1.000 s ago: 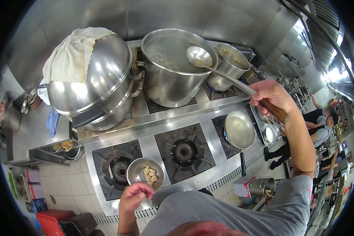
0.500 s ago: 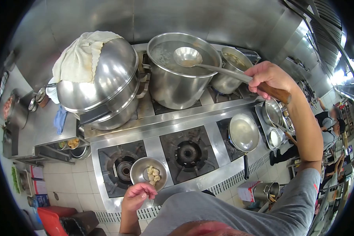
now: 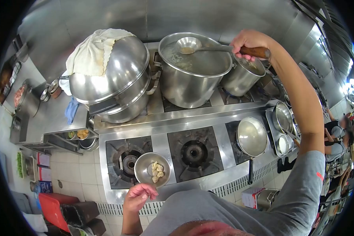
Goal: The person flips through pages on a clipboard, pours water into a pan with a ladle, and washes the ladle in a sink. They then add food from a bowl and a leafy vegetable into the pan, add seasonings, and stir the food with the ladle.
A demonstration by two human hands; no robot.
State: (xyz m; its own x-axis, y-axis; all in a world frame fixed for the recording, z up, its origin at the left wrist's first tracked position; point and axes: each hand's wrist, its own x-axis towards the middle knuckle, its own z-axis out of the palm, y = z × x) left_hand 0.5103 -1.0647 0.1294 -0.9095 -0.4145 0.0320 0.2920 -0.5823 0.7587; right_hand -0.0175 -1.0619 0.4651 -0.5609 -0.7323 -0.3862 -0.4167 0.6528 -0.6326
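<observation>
My left hand (image 3: pixel 137 196) grips the near rim of a small steel bowl (image 3: pixel 145 170) with several pale dumplings in it, held over the front left burner (image 3: pixel 126 164). My right hand (image 3: pixel 246 42) is closed on the wooden handle of a long steel ladle (image 3: pixel 188 44). The ladle's cup is level above the big stockpot (image 3: pixel 194 70) of cloudy broth and carries a little liquid.
A domed steamer (image 3: pixel 116 80) with a white cloth stands to the left of the pot, a smaller pot (image 3: pixel 244 74) to its right. A pan (image 3: pixel 251 137) rests on the front right burner beside small bowls. Other people stand at the far right.
My right hand has swung the ladle left and further back over the stockpot. The bowl in my left hand has stayed nearly in place.
</observation>
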